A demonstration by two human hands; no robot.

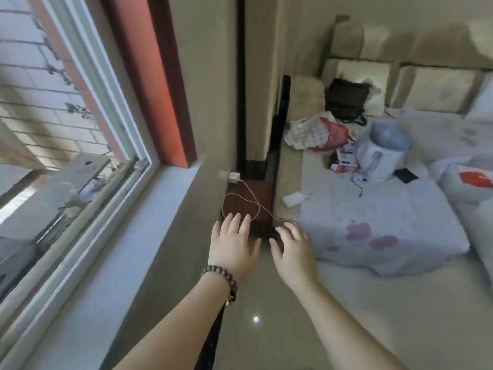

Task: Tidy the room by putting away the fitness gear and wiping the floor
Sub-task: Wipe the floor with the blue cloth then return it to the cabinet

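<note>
Floor (256, 303), glossy and bare, lies under both hands; left hand (233, 248) and right hand (292, 252) hover with fingers spread, holding nothing. Just beyond the fingertips sits a dark cabinet (249, 198) draped with white cable (253, 201); blanket (373, 222) lies right.

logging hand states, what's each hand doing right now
Left hand: open, fingers straight, holding nothing.
Right hand: open, fingers spread, holding nothing.

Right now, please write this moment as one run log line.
left hand: open, holds nothing | right hand: open, holds nothing | both reach toward the gap beside the bed | white cable ahead
</note>
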